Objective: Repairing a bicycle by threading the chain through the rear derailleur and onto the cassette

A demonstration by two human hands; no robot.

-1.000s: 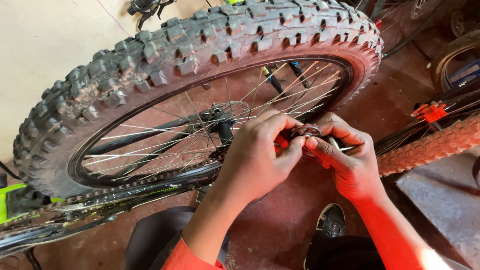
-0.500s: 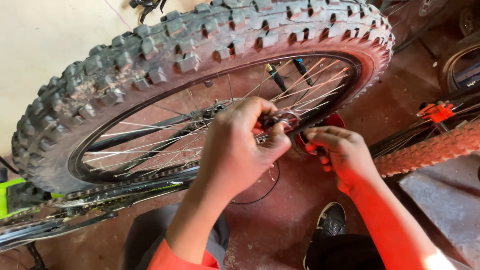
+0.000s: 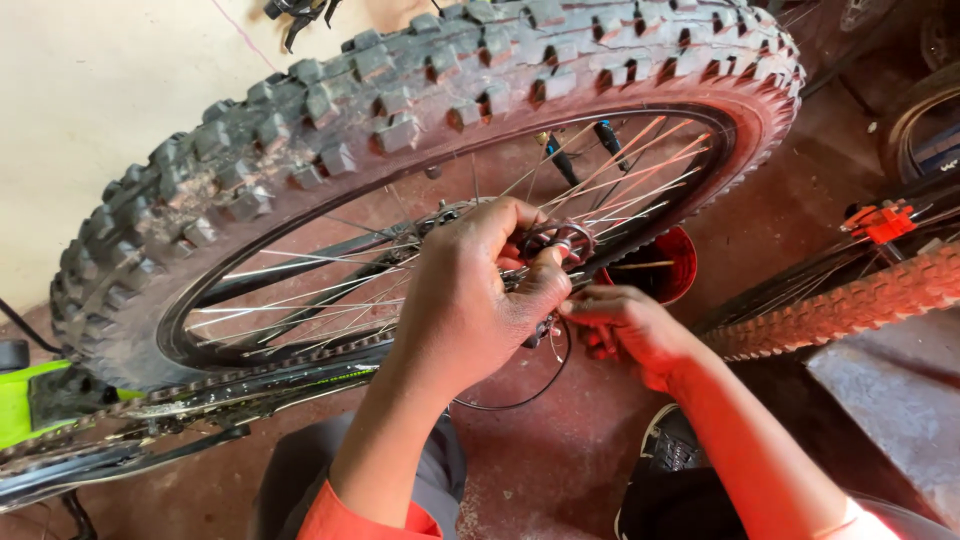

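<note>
At the hub of the knobby-tyred bicycle wheel (image 3: 420, 150), the left hand (image 3: 470, 300) now sits higher and further over the spokes than it did a second ago, its fingers curled closed around a small round metal part (image 3: 560, 240) beside the axle, thumb and forefinger pinching its rim. The right hand (image 3: 625, 325) has dropped lower and drawn slightly away from the left; its fingertips are pinched narrow just beneath the left hand, on something too small to make out, close to a thin black cable (image 3: 520, 395) that loops down toward the reddish floor (image 3: 560, 470). A second ago both hands met at one spot; the work has since split, with the left holding the round part at the hub and the right working below it. A red cup (image 3: 680, 270) shows through the spokes behind, and a second, orange-tinted tyre (image 3: 850, 305) lies to the right.
</note>
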